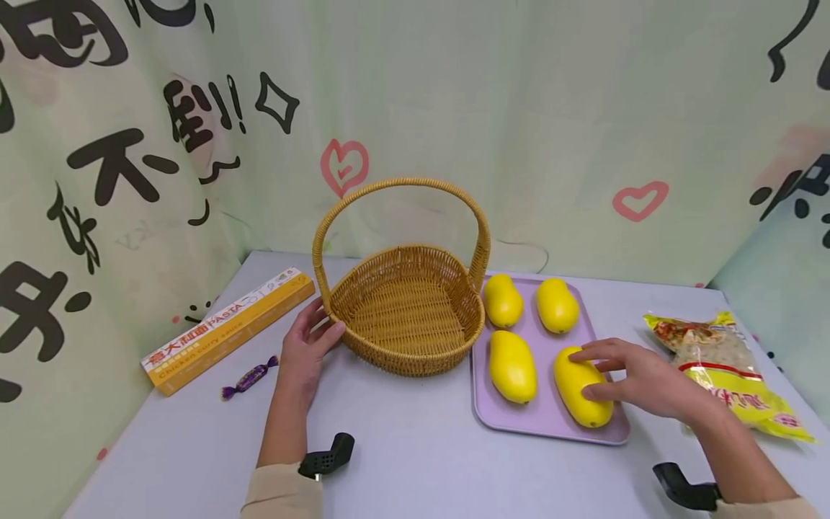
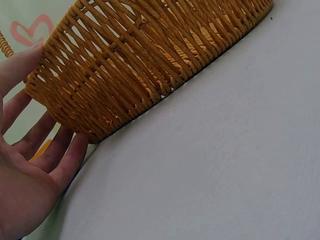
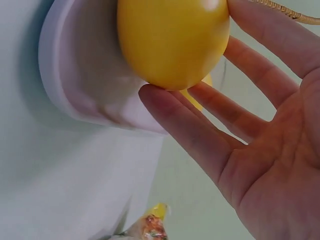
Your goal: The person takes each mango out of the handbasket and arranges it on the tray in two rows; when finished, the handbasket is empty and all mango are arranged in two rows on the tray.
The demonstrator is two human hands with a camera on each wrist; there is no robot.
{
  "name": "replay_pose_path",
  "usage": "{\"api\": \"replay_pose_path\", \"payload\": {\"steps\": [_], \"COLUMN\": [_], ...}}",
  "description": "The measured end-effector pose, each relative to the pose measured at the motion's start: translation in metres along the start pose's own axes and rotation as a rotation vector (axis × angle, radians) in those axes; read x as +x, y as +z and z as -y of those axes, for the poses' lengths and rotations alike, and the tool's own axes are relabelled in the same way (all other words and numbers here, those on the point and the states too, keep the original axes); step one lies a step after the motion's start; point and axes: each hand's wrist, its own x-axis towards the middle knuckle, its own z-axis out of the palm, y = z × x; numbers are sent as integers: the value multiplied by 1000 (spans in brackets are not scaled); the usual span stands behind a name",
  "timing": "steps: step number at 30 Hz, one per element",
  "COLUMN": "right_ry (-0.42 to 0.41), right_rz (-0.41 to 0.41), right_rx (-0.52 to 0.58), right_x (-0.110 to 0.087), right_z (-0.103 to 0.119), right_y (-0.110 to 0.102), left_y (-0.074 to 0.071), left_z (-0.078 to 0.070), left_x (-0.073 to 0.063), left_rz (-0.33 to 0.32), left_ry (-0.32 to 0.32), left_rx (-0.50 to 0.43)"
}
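My left hand [image 1: 310, 339] holds the left side of a wicker basket [image 1: 402, 360] with a tall arched handle. In the left wrist view its thumb lies on the wall of the basket [image 2: 125, 65] and the fingers go round its end. The inside of the basket shows bare weave. My right hand [image 1: 638, 375] has its thumb and fingers round a yellow, elongated fruit [image 1: 580, 393] at the near right of a lilac tray [image 1: 519, 419]. The right wrist view shows fingertips against the smooth skin of this fruit [image 3: 172, 40].
Three similar yellow fruits, one of them nearest [image 1: 513, 367], lie on the tray, right beside the basket. An orange-and-white pasta box [image 1: 227, 331] and a purple wrapped candy [image 1: 249, 378] are at left. A yellow food bag [image 1: 733, 375] lies at right. Printed curtains stand behind the table.
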Motion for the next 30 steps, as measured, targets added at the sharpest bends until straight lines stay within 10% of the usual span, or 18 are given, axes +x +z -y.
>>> {"api": "replay_pose_path", "payload": {"steps": [30], "right_ry": [-42], "right_rz": [-29], "right_rx": [0], "right_x": [9], "right_z": [3], "right_y": [-1], "left_y": [-1], "left_z": [1], "left_x": [1], "left_rz": [-15], "left_ry": [9], "left_rx": [-7]}}
